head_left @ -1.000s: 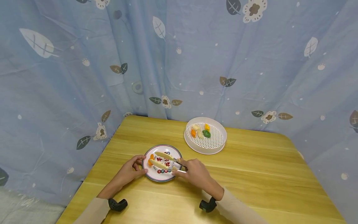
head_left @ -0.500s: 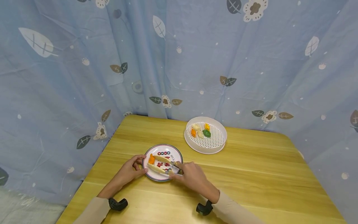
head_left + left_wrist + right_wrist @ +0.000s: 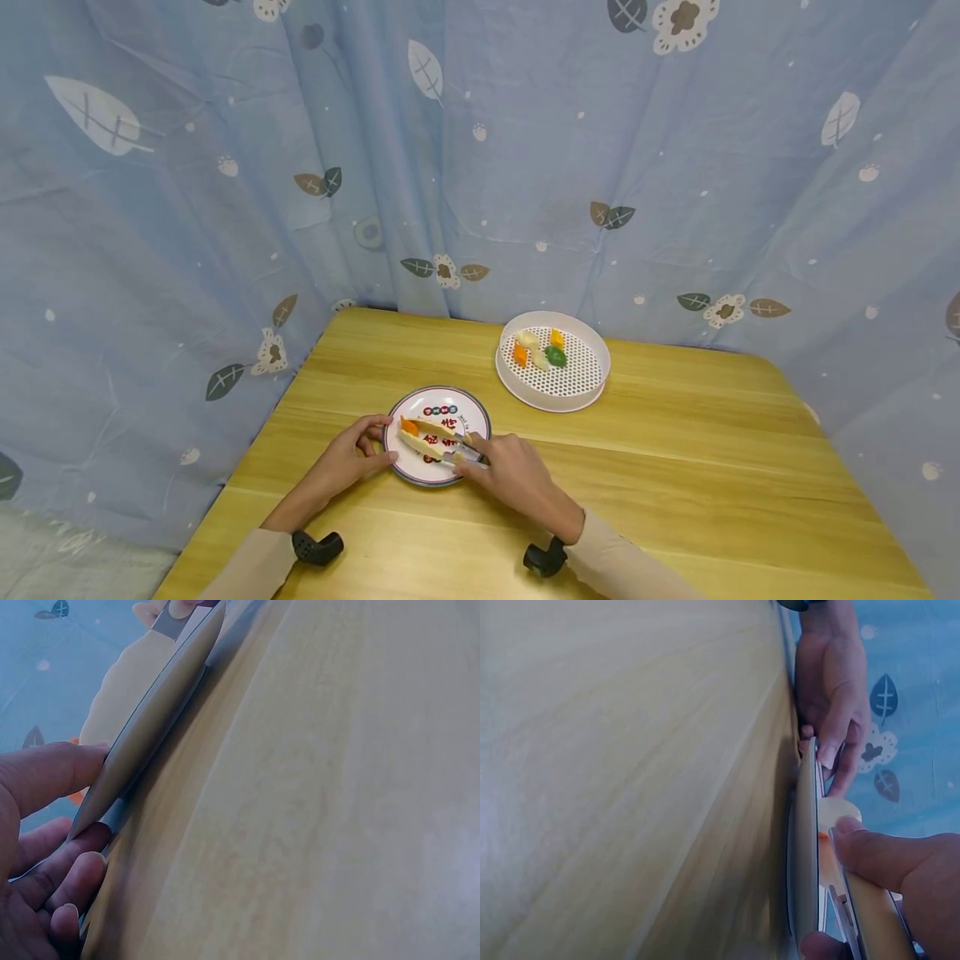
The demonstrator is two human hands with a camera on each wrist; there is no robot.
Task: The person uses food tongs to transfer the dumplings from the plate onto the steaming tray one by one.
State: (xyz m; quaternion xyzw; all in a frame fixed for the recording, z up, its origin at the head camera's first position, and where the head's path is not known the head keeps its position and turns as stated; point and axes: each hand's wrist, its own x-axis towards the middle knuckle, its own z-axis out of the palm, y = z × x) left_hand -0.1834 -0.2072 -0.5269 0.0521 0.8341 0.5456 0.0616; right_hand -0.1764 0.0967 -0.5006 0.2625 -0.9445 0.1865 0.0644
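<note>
My left hand [image 3: 348, 457] holds the near-left rim of a round white plate [image 3: 415, 403] with a coloured border and red lettering. The left wrist view shows its thumb over the plate [image 3: 154, 720] and the other fingers under the edge. In my right hand [image 3: 517, 479] is a pair of tongs [image 3: 422, 446] with metal arms and broad pale-yellow ends. An orange food piece [image 3: 409, 427] lies at the plate's left side, between the tips of the tongs. From the right wrist, a thumb presses one arm of the tongs [image 3: 881, 919].
Behind and to the right stands a round white steamer basket [image 3: 588, 379] with a holed base, containing several small orange, yellow, green and cream pieces. Wooden table [image 3: 675, 467] surrounds both dishes. A blue patterned curtain [image 3: 525, 167] hangs along its back and left edges.
The right hand and tongs have shifted slightly left and nearer the body, and the tips now flank the orange piece. My left hand stays at the plate's rim. The basket is unchanged.
</note>
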